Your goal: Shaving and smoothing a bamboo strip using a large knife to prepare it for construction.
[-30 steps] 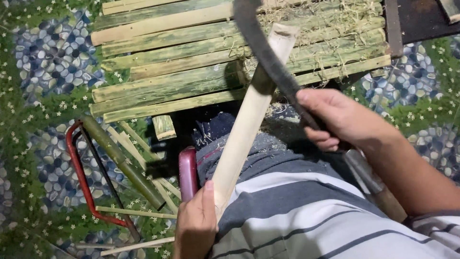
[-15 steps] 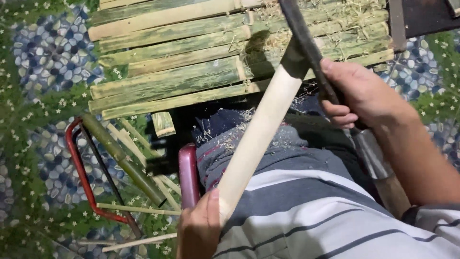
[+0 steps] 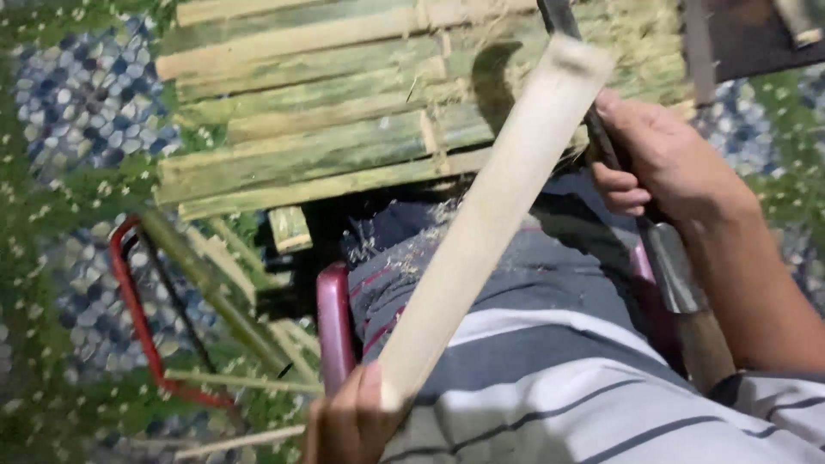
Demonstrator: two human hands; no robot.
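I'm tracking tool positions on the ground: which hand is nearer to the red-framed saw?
Left. The left hand grips the lower end of the pale bamboo strip, just right of the red-framed saw. The right hand holds the knife far across the lap.

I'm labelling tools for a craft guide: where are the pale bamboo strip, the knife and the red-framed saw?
pale bamboo strip (image 3: 481,232), head view, middle of its flat face
knife (image 3: 675,271), head view, metal part below the right hand
red-framed saw (image 3: 137,322), head view, left side of frame
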